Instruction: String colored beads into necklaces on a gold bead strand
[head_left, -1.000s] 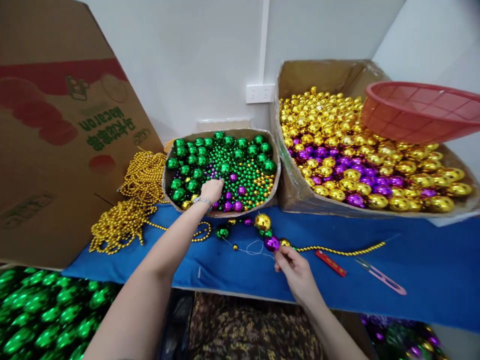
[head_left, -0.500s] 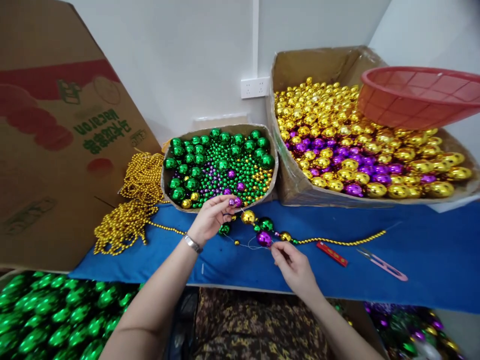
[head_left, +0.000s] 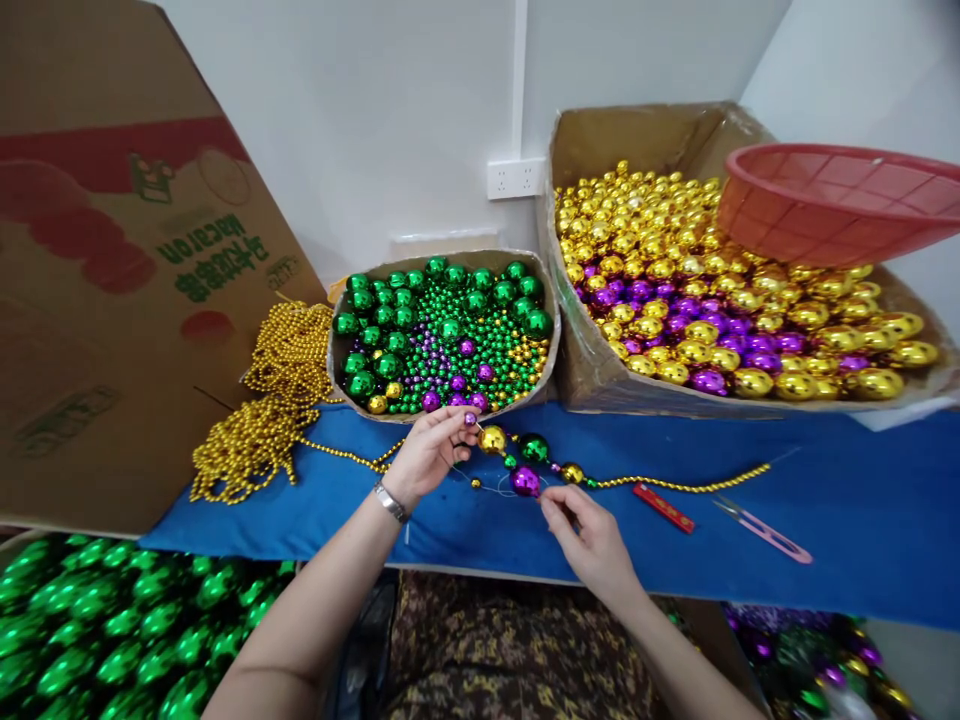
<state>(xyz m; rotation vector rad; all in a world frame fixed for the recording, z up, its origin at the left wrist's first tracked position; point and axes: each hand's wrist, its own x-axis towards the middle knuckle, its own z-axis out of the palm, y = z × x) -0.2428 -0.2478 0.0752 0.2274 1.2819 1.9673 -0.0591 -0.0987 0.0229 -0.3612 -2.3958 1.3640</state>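
Note:
My left hand (head_left: 429, 455) is closed in a pinch on a small purple bead (head_left: 470, 419), just below the front rim of the round tray of green beads (head_left: 442, 335). My right hand (head_left: 589, 535) is pinched on a thin white thread (head_left: 495, 488) beside a large purple ball (head_left: 524, 481). A bead strand (head_left: 570, 472) lies between the hands on the blue cloth (head_left: 862, 520): a gold ball (head_left: 492, 439), a green ball (head_left: 534, 448), smaller beads, then a thin gold chain running right.
A cardboard box of gold and purple balls (head_left: 720, 290) stands at the right with a red basket (head_left: 832, 200) on it. Gold bead strings (head_left: 270, 400) are piled at the left by a big carton (head_left: 112, 260). A red tool (head_left: 661, 507) and pink snips (head_left: 761, 528) lie on the cloth. Green balls (head_left: 112, 630) fill a bin below.
My left hand left the green bead tray and came down toward the strand with a small purple bead pinched in it. My right hand stayed by the large purple ball.

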